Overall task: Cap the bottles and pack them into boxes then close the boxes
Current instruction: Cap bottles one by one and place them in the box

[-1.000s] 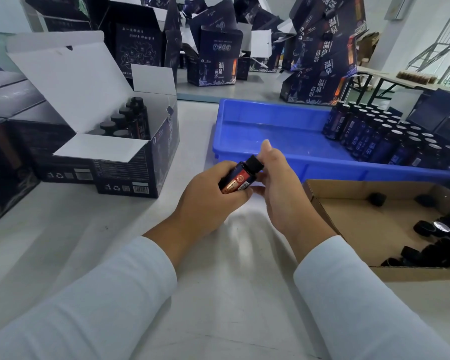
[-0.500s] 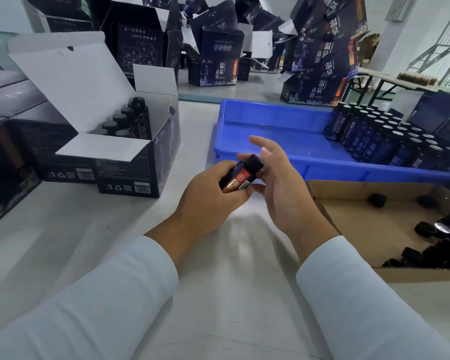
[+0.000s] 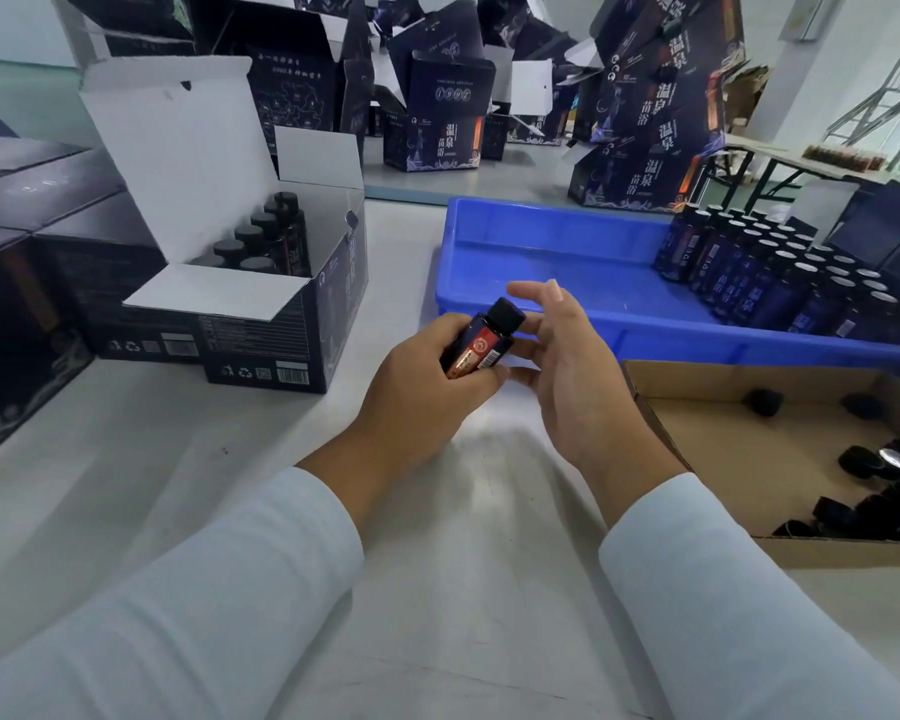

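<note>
Bottle gripped in left hand, fingers curled round its glossy dark body, black cap pointing far-right.

Right hand just beside the cap, fingers spread and relaxed, holding nothing, fingertips near the cap's ribbed side. Red-and-gold label wrapping the cylinder. Beyond, smooth blue plastic tray with upright bottles at its right end; matte open box at left, partly filled; brown cardboard tray of loose caps at near right.

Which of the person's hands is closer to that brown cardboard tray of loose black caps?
Right. The right hand hovers just left of the cardboard tray; the left hand is farther left, gripping the bottle.
</note>
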